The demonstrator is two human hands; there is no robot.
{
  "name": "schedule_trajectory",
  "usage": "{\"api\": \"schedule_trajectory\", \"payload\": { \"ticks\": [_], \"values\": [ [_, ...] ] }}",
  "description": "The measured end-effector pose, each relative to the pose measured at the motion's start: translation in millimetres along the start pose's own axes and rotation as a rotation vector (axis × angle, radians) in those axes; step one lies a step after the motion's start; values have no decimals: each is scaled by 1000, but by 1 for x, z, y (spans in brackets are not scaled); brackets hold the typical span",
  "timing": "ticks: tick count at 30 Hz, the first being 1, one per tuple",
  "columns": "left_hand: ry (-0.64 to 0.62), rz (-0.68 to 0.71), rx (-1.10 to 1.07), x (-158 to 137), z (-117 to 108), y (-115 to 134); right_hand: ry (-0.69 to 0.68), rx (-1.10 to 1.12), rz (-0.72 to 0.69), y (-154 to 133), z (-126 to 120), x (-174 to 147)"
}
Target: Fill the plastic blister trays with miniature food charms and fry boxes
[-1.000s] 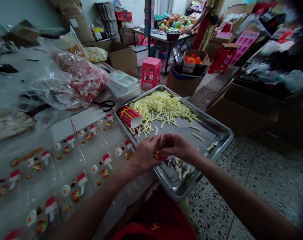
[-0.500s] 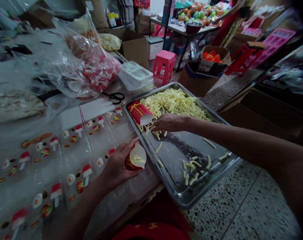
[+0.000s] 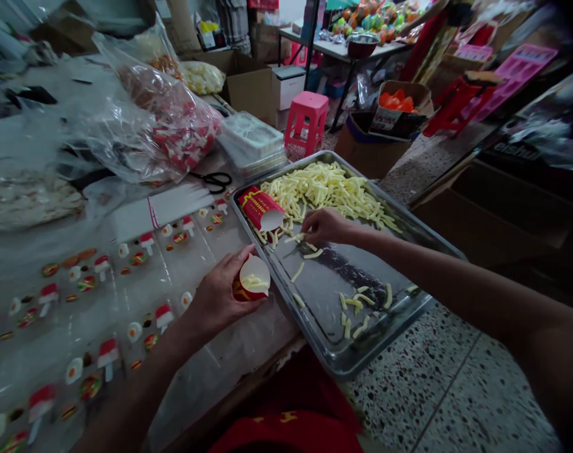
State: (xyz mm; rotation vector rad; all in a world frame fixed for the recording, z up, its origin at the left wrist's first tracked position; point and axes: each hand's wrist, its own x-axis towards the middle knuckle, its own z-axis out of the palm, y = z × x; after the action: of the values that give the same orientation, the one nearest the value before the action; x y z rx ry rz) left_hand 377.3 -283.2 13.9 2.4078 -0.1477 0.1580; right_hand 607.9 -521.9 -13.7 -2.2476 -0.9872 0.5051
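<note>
My left hand point(image 3: 220, 286) is closed around a small red and yellow french fry carton point(image 3: 251, 290). A few pale fries point(image 3: 253, 280) lie inside its white-lined mouth. Over the metal tray point(image 3: 336, 368), my right hand point(image 3: 325, 226) pinches pale french fries point(image 3: 295, 238), which poke out from the fingertips. A second red fry carton point(image 3: 255, 206) lies on its side in the tray's far left corner. Beside it is a heap of fries point(image 3: 329, 187). Several loose fries point(image 3: 357, 305) are scattered near the front of the tray.
Rows of tiny toy foods in clear film point(image 3: 107, 352) cover the table's left side. Black scissors point(image 3: 215, 182), clear plastic boxes point(image 3: 251, 141) and bulging plastic bags point(image 3: 168, 119) sit farther back. A pink stool point(image 3: 306, 123) and cardboard boxes point(image 3: 376, 148) stand on the floor beyond.
My right hand has moved slightly right, its fingers going from spread over the fries to pinched on some. The left hand still holds the carton, with its mouth tipped slightly differently.
</note>
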Motion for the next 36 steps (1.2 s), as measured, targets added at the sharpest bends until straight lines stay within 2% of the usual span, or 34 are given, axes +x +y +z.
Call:
{"api": "schedule_trajectory", "payload": {
  "ticks": [2, 4, 6, 8, 10, 13, 16, 18, 21, 24, 27, 30, 33, 35, 36],
  "values": [
    [-13, -21, -12, 3, 5, 2, 11, 332, 219, 5, -5, -5],
    [-35, -52, -2, 12, 13, 9, 4, 627, 371, 4, -8, -11],
    [-47, -95, 34, 26, 23, 20, 35, 822, 422, -2, -9, -18],
    [-21, -132, 82, 43, 34, 31, 99, 882, 414, -15, -7, -25],
    [34, -161, 149, 58, 45, 40, 170, 747, 363, -29, -4, -33],
    [95, -173, 293, 71, 60, 42, 254, 175, 229, -52, 2, -40],
    [115, -117, 402, 75, 68, 37, 163, -414, 65, -72, 9, -37],
    [101, -74, 415, 76, 69, 34, 65, -597, -8, -85, 13, -30],
    [87, -58, 313, 77, 68, 30, 34, -593, -31, -98, 14, -22],
    [119, -67, 169, 79, 65, 25, 30, -364, -43, -95, 9, -22],
    [155, -32, 75, 80, 65, 21, 149, -179, 1, -84, 8, -27],
    [202, -14, 18, 81, 65, 21, 284, -224, 88, -85, 13, -26],
    [204, 12, -8, 82, 62, 20, 188, -270, -11, -96, 12, -23],
    [183, 33, -20, 80, 57, 15, 114, -222, -87, -98, 8, -25],
    [180, 27, -23, 79, 53, 10, 119, -189, -103, -94, 6, -28]
  ]
}}
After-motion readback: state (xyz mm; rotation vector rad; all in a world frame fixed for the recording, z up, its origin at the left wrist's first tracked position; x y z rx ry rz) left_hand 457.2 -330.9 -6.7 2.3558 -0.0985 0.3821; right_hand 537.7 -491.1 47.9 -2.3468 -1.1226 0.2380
